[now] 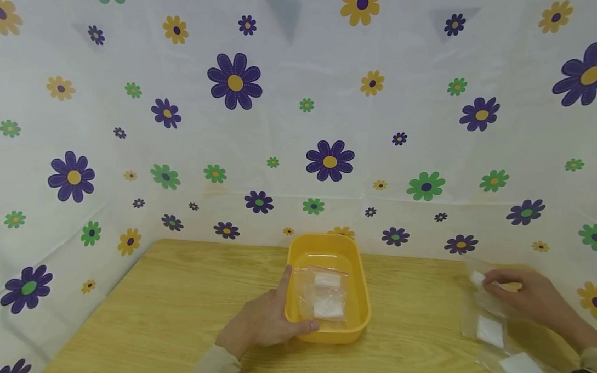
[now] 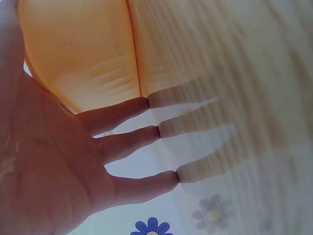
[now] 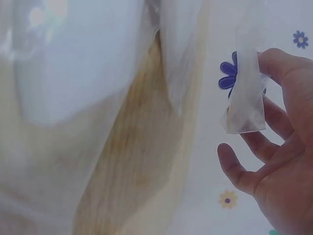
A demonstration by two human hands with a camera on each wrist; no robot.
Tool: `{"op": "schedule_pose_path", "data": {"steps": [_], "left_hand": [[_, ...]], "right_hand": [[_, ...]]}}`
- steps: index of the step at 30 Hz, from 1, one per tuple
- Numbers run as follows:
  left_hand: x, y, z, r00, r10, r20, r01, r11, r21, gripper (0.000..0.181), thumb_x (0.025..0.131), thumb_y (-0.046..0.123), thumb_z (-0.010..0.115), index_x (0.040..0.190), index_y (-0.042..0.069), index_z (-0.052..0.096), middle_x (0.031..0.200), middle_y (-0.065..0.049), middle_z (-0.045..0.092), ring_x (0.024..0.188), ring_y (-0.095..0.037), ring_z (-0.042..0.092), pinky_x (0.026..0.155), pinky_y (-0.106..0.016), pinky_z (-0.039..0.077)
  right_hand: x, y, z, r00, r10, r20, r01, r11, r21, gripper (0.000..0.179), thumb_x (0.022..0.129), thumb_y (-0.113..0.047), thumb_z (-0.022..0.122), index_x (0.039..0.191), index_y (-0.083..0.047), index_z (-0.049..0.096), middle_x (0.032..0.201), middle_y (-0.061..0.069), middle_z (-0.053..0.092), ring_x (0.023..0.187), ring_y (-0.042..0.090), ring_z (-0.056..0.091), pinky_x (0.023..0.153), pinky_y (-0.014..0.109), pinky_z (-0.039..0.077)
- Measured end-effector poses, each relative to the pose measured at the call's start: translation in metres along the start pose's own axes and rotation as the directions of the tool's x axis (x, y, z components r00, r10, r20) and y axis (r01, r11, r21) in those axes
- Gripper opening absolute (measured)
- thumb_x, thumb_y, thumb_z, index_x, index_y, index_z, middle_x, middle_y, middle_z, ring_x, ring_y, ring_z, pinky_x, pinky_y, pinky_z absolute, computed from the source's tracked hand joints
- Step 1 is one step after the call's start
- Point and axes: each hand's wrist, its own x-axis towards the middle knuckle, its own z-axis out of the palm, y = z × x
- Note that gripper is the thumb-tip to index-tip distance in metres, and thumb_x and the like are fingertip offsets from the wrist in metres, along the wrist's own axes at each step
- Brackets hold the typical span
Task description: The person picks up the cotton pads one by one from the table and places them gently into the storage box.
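Note:
A yellow plastic tray point(image 1: 365, 298) stands on the table, with clear zip bags point(image 1: 326, 294) of white packets inside. My left hand point(image 1: 266, 316) spans its near left corner, thumb along the near rim and index finger against the left side. The other left fingers point(image 2: 129, 148) are straight and spread, tips at the table. Over at the right, my right hand point(image 1: 531, 296) pinches a clear plastic bag point(image 3: 247, 100) with a small white packet point(image 1: 478, 278) in it. Lower down lie more clear bags with white packets, one a square packet point(image 1: 491, 331).
Nearest the right sleeve is another bagged white packet point(image 1: 521, 369). The wooden table point(image 1: 176, 303) meets a white sheet with flower print point(image 1: 281, 125) behind and at both sides.

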Motion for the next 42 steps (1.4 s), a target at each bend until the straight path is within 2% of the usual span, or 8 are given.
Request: {"op": "schedule_pose_path", "data": {"steps": [5,10,13,17,23,29,36,42], "left_hand": [[0.000,0.001,-0.001,1.000,-0.009,-0.002,0.009,1.000,0.015,0.129,0.078,0.085,0.061,0.166,0.018,-0.006,0.152,-0.020,0.053,0.115,-0.027,0.064,0.102,-0.055,0.053],[0.000,0.001,-0.001,1.000,-0.015,-0.004,0.015,1.000,0.026,0.129,0.078,0.086,0.061,0.166,0.018,-0.006,0.152,-0.020,0.052,0.119,-0.030,0.063,0.103,-0.057,0.052],[-0.001,0.001,-0.001,1.000,-0.012,-0.006,0.012,0.999,0.030,0.129,0.078,0.086,0.060,0.166,0.018,-0.006,0.152,-0.020,0.053,0.120,-0.030,0.063,0.103,-0.056,0.052],[-0.001,0.001,-0.001,1.000,-0.010,-0.009,0.010,1.000,0.022,0.129,0.078,0.085,0.061,0.166,0.018,-0.006,0.152,-0.020,0.053,0.118,-0.029,0.064,0.103,-0.056,0.053],[0.000,0.000,-0.001,1.000,-0.005,-0.011,0.005,1.000,0.017,0.129,0.078,0.085,0.061,0.166,0.018,-0.006,0.152,-0.020,0.053,0.120,-0.030,0.064,0.103,-0.056,0.052],[0.001,-0.002,0.000,1.000,0.005,-0.016,-0.005,1.000,0.017,0.129,0.078,0.085,0.061,0.166,0.018,-0.006,0.152,-0.020,0.053,0.124,-0.033,0.063,0.103,-0.056,0.053],[0.001,-0.003,0.000,1.000,0.014,-0.016,-0.013,1.000,0.015,0.128,0.079,0.085,0.061,0.166,0.018,-0.006,0.151,-0.020,0.054,0.125,-0.033,0.063,0.103,-0.056,0.053],[0.000,-0.003,0.000,1.000,0.020,-0.017,-0.020,1.000,0.018,0.128,0.079,0.084,0.061,0.166,0.018,-0.007,0.150,-0.019,0.055,0.124,-0.032,0.063,0.102,-0.055,0.053]], "right_hand": [[0.002,-0.012,0.003,0.994,-0.086,-0.070,0.088,0.996,0.014,0.011,0.087,-0.015,0.082,0.091,-0.025,0.079,0.104,0.013,0.079,0.090,-0.026,0.047,0.065,0.020,0.052],[0.004,-0.025,0.006,0.992,-0.088,-0.090,0.092,0.995,0.041,0.012,0.085,-0.014,0.083,0.088,-0.025,0.078,0.101,-0.003,0.078,0.086,-0.021,0.054,0.064,0.021,0.052],[0.004,-0.031,0.007,0.993,-0.081,-0.083,0.085,0.995,0.045,0.011,0.086,-0.016,0.082,0.088,-0.025,0.078,0.102,-0.003,0.079,0.085,-0.020,0.055,0.065,0.023,0.052],[0.006,-0.040,0.009,0.996,-0.076,-0.053,0.077,0.996,0.033,0.008,0.087,-0.017,0.081,0.091,-0.024,0.078,0.106,0.013,0.078,0.086,-0.018,0.057,0.067,0.025,0.053],[0.007,-0.059,0.015,0.990,-0.115,-0.076,0.118,0.993,0.032,0.013,0.087,-0.015,0.081,0.091,-0.026,0.078,0.102,0.009,0.079,0.086,-0.016,0.059,0.067,0.025,0.053],[0.011,-0.079,0.017,0.991,-0.123,-0.062,0.124,0.992,0.028,0.013,0.088,-0.015,0.081,0.092,-0.027,0.077,0.104,0.005,0.080,0.088,-0.008,0.063,0.071,0.036,0.056],[0.015,-0.100,0.020,0.988,-0.135,-0.068,0.138,0.990,0.029,0.013,0.089,-0.017,0.080,0.092,-0.029,0.077,0.104,0.002,0.079,0.092,-0.006,0.060,0.070,0.027,0.052],[0.019,-0.116,0.024,0.986,-0.151,-0.066,0.154,0.987,0.049,0.014,0.089,-0.015,0.079,0.095,-0.028,0.077,0.107,0.002,0.079,0.094,0.006,0.067,0.074,0.032,0.054]]}}
